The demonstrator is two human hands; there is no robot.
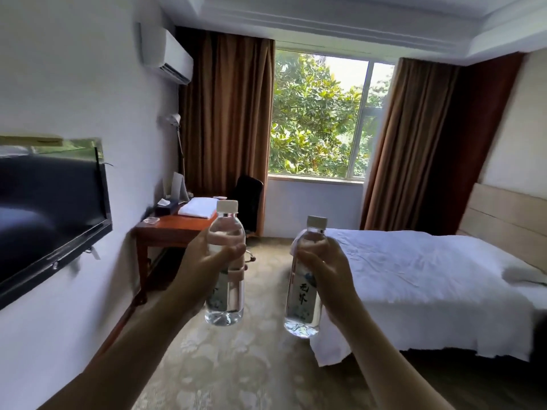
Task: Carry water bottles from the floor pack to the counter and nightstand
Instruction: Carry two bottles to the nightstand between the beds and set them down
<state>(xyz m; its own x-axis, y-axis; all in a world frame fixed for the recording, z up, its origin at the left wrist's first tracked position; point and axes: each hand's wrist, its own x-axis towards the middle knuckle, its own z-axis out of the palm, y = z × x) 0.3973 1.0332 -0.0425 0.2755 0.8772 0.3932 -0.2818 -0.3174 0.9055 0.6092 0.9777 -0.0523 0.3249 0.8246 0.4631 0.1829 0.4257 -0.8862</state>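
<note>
I hold two clear water bottles with white caps upright in front of me. My left hand [204, 261] grips the left bottle [225, 303] around its middle, fingers wrapped over the label. My right hand [328, 276] grips the right bottle [302, 309], whose label shows dark characters. Both bottles are full and raised at chest height above the patterned carpet. The floor pack and the nightstand are out of view.
A reddish wooden desk [165, 229] with folded white towel, tissue box and tray stands at the left wall, a black chair [248, 199] behind it. A wall TV [50, 220] hangs on the left. A white bed [420, 276] fills the right. Carpet runs between them toward the window.
</note>
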